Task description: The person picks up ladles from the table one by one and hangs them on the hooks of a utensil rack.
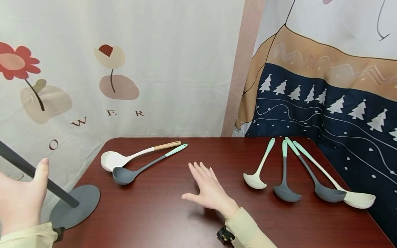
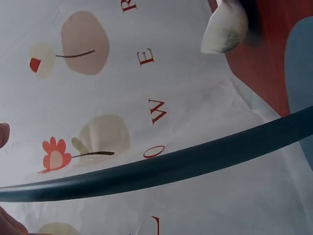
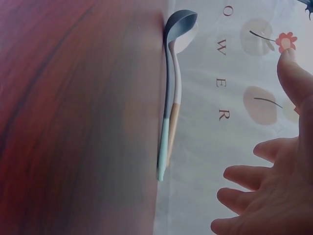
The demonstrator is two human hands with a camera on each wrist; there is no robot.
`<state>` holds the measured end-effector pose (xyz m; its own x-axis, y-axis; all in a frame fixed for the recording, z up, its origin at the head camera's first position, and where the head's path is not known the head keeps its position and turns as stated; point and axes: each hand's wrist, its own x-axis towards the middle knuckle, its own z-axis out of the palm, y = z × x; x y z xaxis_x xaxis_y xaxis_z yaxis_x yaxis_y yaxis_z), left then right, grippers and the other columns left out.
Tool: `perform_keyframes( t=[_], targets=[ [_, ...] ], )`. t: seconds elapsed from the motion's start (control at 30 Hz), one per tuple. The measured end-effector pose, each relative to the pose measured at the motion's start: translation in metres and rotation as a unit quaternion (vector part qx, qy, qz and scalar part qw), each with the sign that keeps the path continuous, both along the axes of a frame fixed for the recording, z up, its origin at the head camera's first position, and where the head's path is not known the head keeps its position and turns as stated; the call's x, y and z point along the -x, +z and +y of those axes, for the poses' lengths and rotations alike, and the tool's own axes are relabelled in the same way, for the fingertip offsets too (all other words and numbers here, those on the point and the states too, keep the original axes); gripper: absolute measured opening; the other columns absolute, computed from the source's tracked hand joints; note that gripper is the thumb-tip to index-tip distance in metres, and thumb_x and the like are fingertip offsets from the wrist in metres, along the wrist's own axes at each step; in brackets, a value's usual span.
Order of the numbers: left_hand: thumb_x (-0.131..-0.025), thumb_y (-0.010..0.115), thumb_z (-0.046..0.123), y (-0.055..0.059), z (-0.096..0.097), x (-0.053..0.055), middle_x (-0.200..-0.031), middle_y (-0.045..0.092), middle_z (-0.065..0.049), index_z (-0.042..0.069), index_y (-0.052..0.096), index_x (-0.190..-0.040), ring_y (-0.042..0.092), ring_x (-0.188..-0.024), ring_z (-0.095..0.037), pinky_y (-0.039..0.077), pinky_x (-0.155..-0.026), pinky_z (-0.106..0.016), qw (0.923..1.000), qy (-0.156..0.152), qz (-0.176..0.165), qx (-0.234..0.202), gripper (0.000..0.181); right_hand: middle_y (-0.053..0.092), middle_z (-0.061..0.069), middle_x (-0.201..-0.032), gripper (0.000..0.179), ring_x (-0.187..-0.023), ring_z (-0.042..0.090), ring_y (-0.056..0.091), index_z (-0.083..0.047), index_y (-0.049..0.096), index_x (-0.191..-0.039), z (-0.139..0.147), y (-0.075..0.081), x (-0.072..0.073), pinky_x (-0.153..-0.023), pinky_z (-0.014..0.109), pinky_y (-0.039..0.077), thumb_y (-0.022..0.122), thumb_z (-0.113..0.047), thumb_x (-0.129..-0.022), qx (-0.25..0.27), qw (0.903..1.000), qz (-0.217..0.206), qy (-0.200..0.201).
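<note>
My right hand (image 1: 211, 191) is held over the middle of the table with fingers straight and thumb spread, holding nothing. At the left edge of the head view is my left hand (image 1: 23, 196), its thumb straight up in front of a dark grey pole (image 1: 28, 168); its other fingers are cut off by the frame. To the left on the table lie a white ladle (image 1: 114, 160) with a wooden-coloured handle end and a grey ladle (image 1: 125, 175) with a mint handle end. On the right lie a small cream ladle (image 1: 255, 179), two grey ladles (image 1: 286, 193) and a larger cream ladle (image 1: 359, 199).
The pole rises slantwise from a round grey base (image 1: 75, 206) at the table's left edge. The dark red-brown table (image 1: 161, 213) stands against a printed pale curtain (image 1: 173, 69) behind and a navy tree-patterned cloth (image 1: 310, 113) at the right.
</note>
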<state>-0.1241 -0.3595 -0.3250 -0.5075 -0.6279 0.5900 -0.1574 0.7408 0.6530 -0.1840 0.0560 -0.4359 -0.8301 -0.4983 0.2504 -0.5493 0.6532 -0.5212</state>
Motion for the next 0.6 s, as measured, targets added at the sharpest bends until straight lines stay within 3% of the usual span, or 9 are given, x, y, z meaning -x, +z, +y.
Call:
perform_keyframes(
  t=[0.13, 0.3, 0.47, 0.57, 0.6],
  targets=[
    [-0.093, 0.060, 0.043, -0.002, -0.013, 0.005, -0.161, 0.022, -0.001, 0.031, 0.018, -0.158, 0.020, -0.146, -0.016, 0.016, -0.116, -0.035, 0.9997, 0.023, -0.003, -0.011, 0.079, 0.030, 0.010, -0.159, 0.094, -0.149, 0.030, 0.019, -0.010, 0.029, -0.156, -0.005, -0.001, -0.001, -0.115, 0.060, 0.014, 0.074, -0.051, -0.085, 0.004, 1.0000, 0.002, 0.003],
    [-0.096, 0.057, 0.044, -0.004, -0.024, 0.010, -0.160, 0.023, -0.004, 0.027, 0.019, -0.158, 0.020, -0.146, -0.018, 0.014, -0.116, -0.037, 0.9993, 0.037, 0.000, -0.009, 0.075, 0.030, 0.009, -0.159, 0.094, -0.149, 0.029, 0.020, -0.010, 0.029, -0.156, -0.010, -0.002, -0.002, -0.116, 0.059, 0.014, 0.074, -0.051, -0.085, 0.002, 1.0000, 0.006, 0.006],
    [-0.097, 0.057, 0.040, -0.003, -0.030, 0.015, -0.156, 0.033, -0.005, 0.024, 0.031, -0.156, 0.028, -0.144, -0.021, 0.017, -0.116, -0.037, 0.9986, 0.046, 0.015, -0.021, 0.066, 0.030, 0.008, -0.159, 0.094, -0.149, 0.027, 0.020, -0.010, 0.029, -0.156, -0.016, -0.004, -0.002, -0.116, 0.058, 0.015, 0.074, -0.050, -0.084, 0.004, 0.9999, 0.001, 0.009],
    [-0.099, 0.054, 0.042, -0.004, -0.034, 0.020, -0.153, 0.041, -0.007, 0.021, 0.043, -0.150, 0.034, -0.142, -0.018, 0.023, -0.115, -0.034, 0.9953, 0.056, 0.010, -0.079, 0.057, 0.030, 0.007, -0.159, 0.094, -0.149, 0.026, 0.020, -0.011, 0.028, -0.157, -0.020, -0.004, -0.003, -0.116, 0.058, 0.016, 0.073, -0.051, -0.085, 0.002, 0.9999, -0.003, 0.011],
    [-0.099, 0.052, 0.044, -0.005, -0.036, 0.021, -0.145, 0.050, -0.005, 0.024, 0.049, -0.144, 0.043, -0.135, -0.014, 0.028, -0.112, -0.031, 0.9934, 0.060, 0.006, -0.097, 0.049, 0.030, 0.006, -0.159, 0.094, -0.149, 0.026, 0.020, -0.011, 0.028, -0.157, -0.021, -0.004, -0.003, -0.116, 0.058, 0.016, 0.073, -0.051, -0.085, 0.002, 0.9999, -0.004, 0.012]
  ],
)
